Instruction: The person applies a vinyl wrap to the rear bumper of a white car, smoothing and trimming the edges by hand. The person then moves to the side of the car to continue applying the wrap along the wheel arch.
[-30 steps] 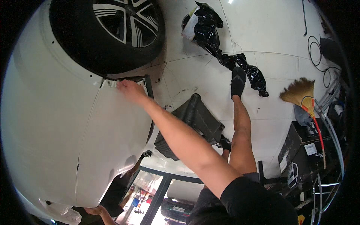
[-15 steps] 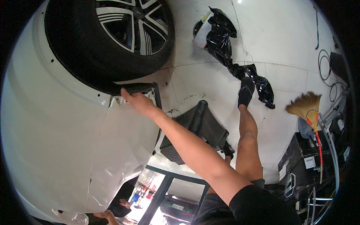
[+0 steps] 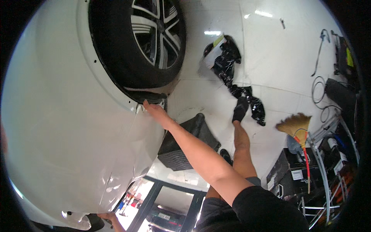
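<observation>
A white car bumper (image 3: 148,135) meets the white fender (image 3: 89,89) along a thin seam, just below the wheel arch. My right hand (image 3: 156,112) grips the bumper's upper corner at the arch, thumb on top and the other fingers mostly hidden. At the bottom left, my left hand (image 3: 108,217) is closed on the panel's lower edge, its fingertips out of sight. Above my right hand stands the tyre (image 3: 119,58) with its black-and-silver wheel (image 3: 160,27). A lamp-like clear piece (image 3: 77,220) shows at the panel's lower end.
A black ribbed mat or liner (image 3: 185,143) lies beneath my right arm. Black plastic wrapping (image 3: 228,65) trails across the tiles to my shoe (image 3: 240,109). Towards the right are a broom (image 3: 295,127), black boxes (image 3: 290,170), metal tubing (image 3: 322,174) and a cable (image 3: 317,91). Glass doors (image 3: 162,205) stand at the bottom.
The view has shifted, so the car sits further right and lower in it. A person seen near my left hand is out of view. Both hands keep their places on the panel.
</observation>
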The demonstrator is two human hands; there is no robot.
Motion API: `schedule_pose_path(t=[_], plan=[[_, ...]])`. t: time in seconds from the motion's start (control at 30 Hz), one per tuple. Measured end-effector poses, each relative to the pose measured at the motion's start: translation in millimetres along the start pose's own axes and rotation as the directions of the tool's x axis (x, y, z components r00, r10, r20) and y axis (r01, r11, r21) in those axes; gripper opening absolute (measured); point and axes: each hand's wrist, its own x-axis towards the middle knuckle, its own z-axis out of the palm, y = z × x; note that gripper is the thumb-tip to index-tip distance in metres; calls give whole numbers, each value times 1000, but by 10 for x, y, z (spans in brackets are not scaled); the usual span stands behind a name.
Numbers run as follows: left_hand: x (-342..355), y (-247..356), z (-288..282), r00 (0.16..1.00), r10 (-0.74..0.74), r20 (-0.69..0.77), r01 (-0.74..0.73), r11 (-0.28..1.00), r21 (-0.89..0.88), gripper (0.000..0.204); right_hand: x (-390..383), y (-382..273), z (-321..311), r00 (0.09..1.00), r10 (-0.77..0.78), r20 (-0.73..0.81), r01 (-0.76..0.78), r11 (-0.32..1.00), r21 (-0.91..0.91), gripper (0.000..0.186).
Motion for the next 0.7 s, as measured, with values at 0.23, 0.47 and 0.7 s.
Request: schedule_pose_path(t=[0.23, 0.47, 0.7], plan=[[-184, 3, 226, 999, -32, -39, 34, 999, 28, 44, -655, 149, -823, 968, -250, 24, 232, 852, -469, 58], [7, -21, 203, 998, -62, 1, 62, 998, 11, 56, -3699, 33, -4697, 854, -266, -447, -481, -74, -874, 38], [289, 638, 135, 972, -166, -166, 176, 983, 47, 41, -6312, -1169, -5674, 267, -243, -933, -341, 881, -327, 32]])
